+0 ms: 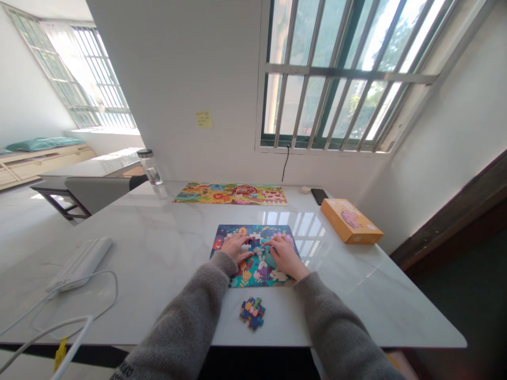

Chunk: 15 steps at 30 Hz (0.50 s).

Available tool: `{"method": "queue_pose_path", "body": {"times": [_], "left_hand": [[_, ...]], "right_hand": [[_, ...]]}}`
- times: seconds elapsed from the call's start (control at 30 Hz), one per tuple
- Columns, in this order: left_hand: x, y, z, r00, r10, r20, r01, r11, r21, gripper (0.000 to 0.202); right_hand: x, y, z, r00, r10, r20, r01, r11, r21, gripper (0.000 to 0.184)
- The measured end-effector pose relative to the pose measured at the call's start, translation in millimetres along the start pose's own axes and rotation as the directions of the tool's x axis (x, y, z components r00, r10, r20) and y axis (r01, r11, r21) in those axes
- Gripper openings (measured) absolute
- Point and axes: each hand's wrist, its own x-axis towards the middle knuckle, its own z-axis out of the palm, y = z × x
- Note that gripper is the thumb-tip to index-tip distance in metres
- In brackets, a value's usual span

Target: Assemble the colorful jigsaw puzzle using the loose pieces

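Observation:
A colourful jigsaw puzzle (pixel 262 272) with a rabbit and other animals lies on the table in front of me. White gaps show in its upper middle part. My left hand (pixel 236 247) rests on the puzzle's left side, thumb and fingers apart, beside these gaps. Over the right side, my right hand (pixel 285 255) has its fingers stretched toward the middle, fingertips at the puzzle's surface. No piece can be made out in either hand. Nearer to me, between my forearms, sits a small heap of loose puzzle pieces (pixel 252 313).
A long illustrated strip (pixel 232 193) lies along the wall. An orange box (pixel 350 220) and a black phone (pixel 319 196) are at the right. A glass bottle (pixel 149 167) stands at the back left. At the left lies a white power strip (pixel 81 264) with cables.

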Motion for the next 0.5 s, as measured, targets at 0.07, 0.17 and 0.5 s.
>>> {"method": "queue_pose_path", "body": {"times": [0.07, 0.17, 0.5], "left_hand": [[0.7, 0.3, 1.3, 1.000, -0.004, 0.001, 0.004, 1.000, -0.021, 0.045], [1.7, -1.1, 5.2, 1.000, -0.003, -0.003, 0.003, 0.998, -0.069, 0.045], [4.1, -5.6, 20.4, 0.999, -0.001, -0.035, -0.007, 0.978, -0.207, 0.041]], "right_hand": [[-2.0, -1.3, -1.0, 1.000, 0.004, 0.015, -0.004, 1.000, -0.017, 0.029], [-4.1, -5.0, -2.0, 0.999, 0.016, 0.038, -0.015, 0.999, -0.043, 0.031], [-5.3, -10.6, -4.9, 0.991, 0.068, 0.114, -0.060, 0.996, -0.073, 0.032]]}}
